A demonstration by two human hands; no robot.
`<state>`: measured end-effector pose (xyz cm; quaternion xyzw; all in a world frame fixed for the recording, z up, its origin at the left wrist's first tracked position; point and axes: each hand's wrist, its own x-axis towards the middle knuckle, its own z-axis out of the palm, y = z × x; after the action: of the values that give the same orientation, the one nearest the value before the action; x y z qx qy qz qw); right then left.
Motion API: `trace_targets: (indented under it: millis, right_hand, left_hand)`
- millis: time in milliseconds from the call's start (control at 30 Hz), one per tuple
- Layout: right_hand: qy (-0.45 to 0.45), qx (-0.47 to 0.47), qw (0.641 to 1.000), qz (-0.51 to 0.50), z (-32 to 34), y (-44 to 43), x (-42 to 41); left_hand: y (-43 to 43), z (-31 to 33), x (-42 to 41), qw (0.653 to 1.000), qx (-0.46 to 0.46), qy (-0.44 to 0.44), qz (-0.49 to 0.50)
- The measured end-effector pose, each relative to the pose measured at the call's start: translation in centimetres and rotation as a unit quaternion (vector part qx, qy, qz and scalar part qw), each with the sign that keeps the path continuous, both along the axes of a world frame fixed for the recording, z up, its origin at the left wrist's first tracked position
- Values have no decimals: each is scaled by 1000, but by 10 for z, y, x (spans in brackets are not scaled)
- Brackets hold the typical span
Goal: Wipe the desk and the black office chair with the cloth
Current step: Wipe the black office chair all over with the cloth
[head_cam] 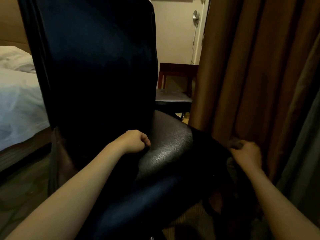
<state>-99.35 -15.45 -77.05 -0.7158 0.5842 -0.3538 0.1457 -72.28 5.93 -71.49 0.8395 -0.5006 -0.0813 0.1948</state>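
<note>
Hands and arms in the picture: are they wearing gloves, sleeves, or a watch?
No. The left hand and right hand are bare, with no gloves, rings or watch showing. Both forearms are uncovered as far as the picture's edge, so no sleeve is visible.

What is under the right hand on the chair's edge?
A bunched grey cloth shows under the right hand, pressed on the right edge of the black chair seat. The hand covers most of the cloth, so its extent is hidden. The left hand rests on the seat.
</note>
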Motion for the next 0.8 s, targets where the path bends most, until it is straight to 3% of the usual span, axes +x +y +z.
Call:
trace_targets:
  millis: [100, 200, 300, 400, 467, 500, 600, 667, 800]
  right_hand:
    - [21, -94, 995, 19, 28, 23, 25]
    - [9, -144, 983, 116, 64, 57, 69]
    - [-11, -172, 959, 225, 90, 100, 104]
    - [-11, -161, 939, 305, 69, 133, 119]
    - [-14, -161, 942, 294, 34, 137, 112]
    - [-55, -143, 952, 266, 19, 134, 103]
    - [-159, -98, 975, 118, -12, 110, 64]
    - [-141, -96, 984, 46, -29, 98, 37]
    - [-83, -77, 994, -5, -38, 88, 5]
  left_hand:
    - [7, -2, 13, 995, -69, -8, 65]
    - [21, -3, 25, 989, -112, -10, 99]
    - [36, -1, 38, 989, -106, 0, 103]
    - [46, -5, 48, 993, -66, 2, 98]
    - [45, -11, 50, 994, -42, -16, 97]
    - [45, -14, 51, 994, -39, -25, 101]
    - [40, -18, 50, 989, -53, -57, 125]
    - [36, -18, 44, 986, -51, -86, 132]
    - [24, -12, 24, 987, -47, -94, 126]
